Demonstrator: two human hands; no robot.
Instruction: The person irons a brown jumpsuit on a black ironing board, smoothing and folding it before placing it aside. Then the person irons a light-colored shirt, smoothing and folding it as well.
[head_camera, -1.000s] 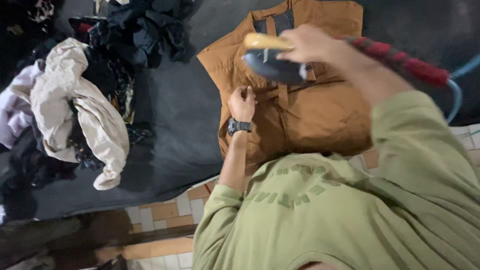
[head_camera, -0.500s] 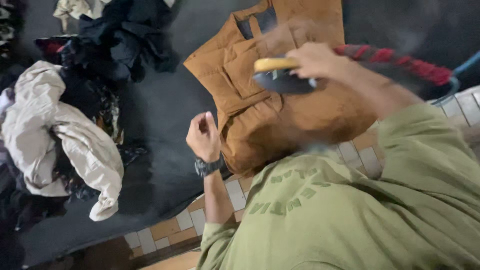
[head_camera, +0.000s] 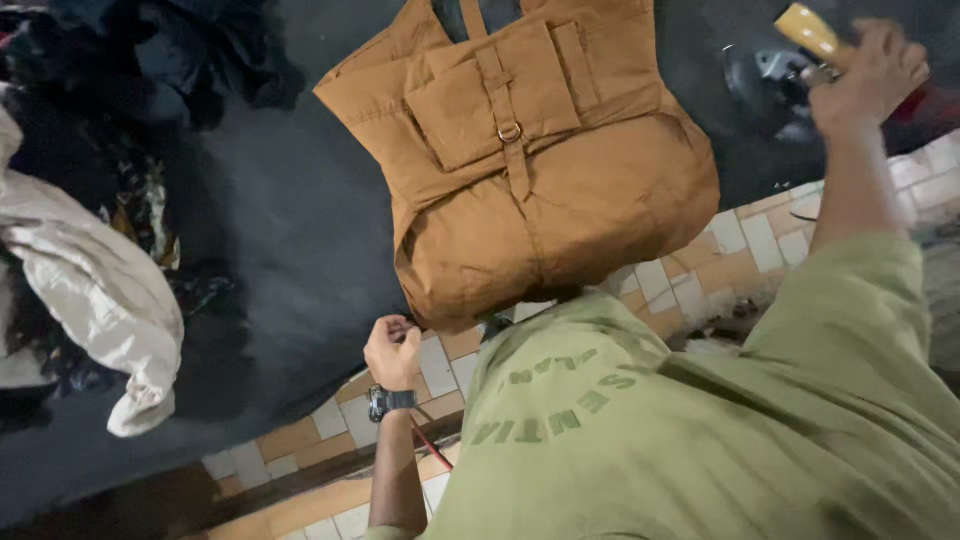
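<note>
Right hand (head_camera: 868, 75): upper right of frame, fingers closed around the yellow handle of the iron (head_camera: 790, 60).
Left hand (head_camera: 393, 352): lower centre-left, curled loosely shut at the dark cloth's edge, gripping nothing visible.
Brown garment (head_camera: 530, 170): top centre, flat, its hem overhanging the tiled ledge (head_camera: 700, 280).
Risk: the garment could slip off, being unheld; the iron might scorch the dark cloth (head_camera: 290, 230) if parked there.
Clothes pile (head_camera: 90, 280): left edge.

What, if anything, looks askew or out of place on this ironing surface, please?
The brown garment lies crooked, its lower edge hanging over the tiled edge of the dark surface. A pale garment sits crumpled at the left. Nothing looks spilled or damaged.
</note>
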